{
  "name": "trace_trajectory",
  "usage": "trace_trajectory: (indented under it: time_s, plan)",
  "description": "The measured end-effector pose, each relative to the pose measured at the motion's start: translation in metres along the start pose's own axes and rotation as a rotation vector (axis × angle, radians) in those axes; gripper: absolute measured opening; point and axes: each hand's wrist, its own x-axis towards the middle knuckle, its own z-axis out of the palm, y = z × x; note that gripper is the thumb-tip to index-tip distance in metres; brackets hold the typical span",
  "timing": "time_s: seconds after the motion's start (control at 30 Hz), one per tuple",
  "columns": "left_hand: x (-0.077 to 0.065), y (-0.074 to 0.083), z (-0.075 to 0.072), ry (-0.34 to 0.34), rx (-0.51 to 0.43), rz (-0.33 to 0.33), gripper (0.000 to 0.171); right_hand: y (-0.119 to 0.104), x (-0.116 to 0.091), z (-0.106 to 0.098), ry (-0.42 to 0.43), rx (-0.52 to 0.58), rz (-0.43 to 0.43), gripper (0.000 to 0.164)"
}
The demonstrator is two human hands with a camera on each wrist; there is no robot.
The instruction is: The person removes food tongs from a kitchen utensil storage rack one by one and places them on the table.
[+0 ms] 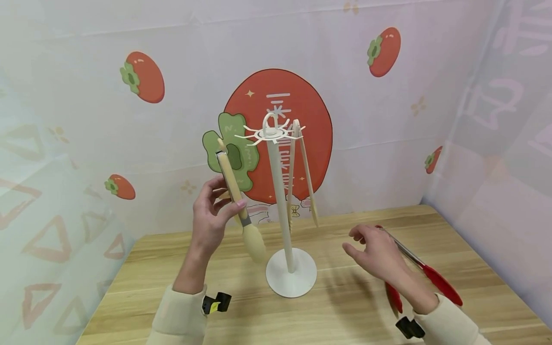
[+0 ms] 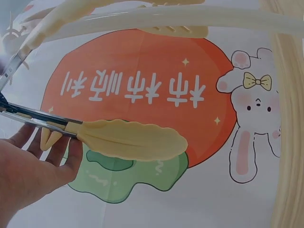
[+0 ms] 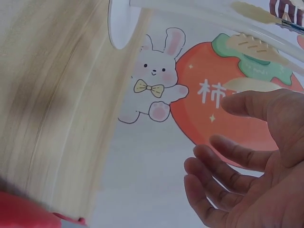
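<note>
In the head view my left hand [image 1: 211,213] grips a pair of beige-and-metal kitchen tongs [image 1: 253,242] by the handle, thumb in front. They tilt head-down, left of a white utensil stand [image 1: 280,201]. The left wrist view shows the scalloped beige tip [image 2: 133,140] beyond the fingers. A second pair of beige tongs [image 1: 308,175] hangs from a hook on the stand's right side. My right hand [image 1: 379,254] holds nothing; its fingers are loosely bent above red-tipped metal tongs [image 1: 442,285] lying on the table. Part of the red tongs is hidden beneath that hand and forearm.
The stand's round white base [image 1: 276,282] sits on the wood-grain table [image 1: 340,321]. Its top carries a ring of thin hooks [image 1: 254,139] and a loop. A printed cloth backdrop [image 1: 194,96] rises behind and at both sides.
</note>
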Motion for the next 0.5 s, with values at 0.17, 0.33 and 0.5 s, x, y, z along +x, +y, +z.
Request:
trace_trajectory:
  time_s: [0.17,0.33,0.5]
  plan:
    - [-0.004,-0.0029,-0.0036,0.015,0.011,-0.021,0.052,-0.0021,0.0006,0.0002,0.005,0.002,-0.006,0.024]
    - [-0.0065,-0.0054,-0.0065,0.018,0.031,-0.032,0.051,-0.0039,0.0018,0.0014,-0.003,0.011,-0.001,0.025]
    - [-0.0092,-0.0085,-0.0106,0.024,0.055,-0.054,0.051,-0.005,0.0025,0.003,-0.008,0.014,0.005,0.025]
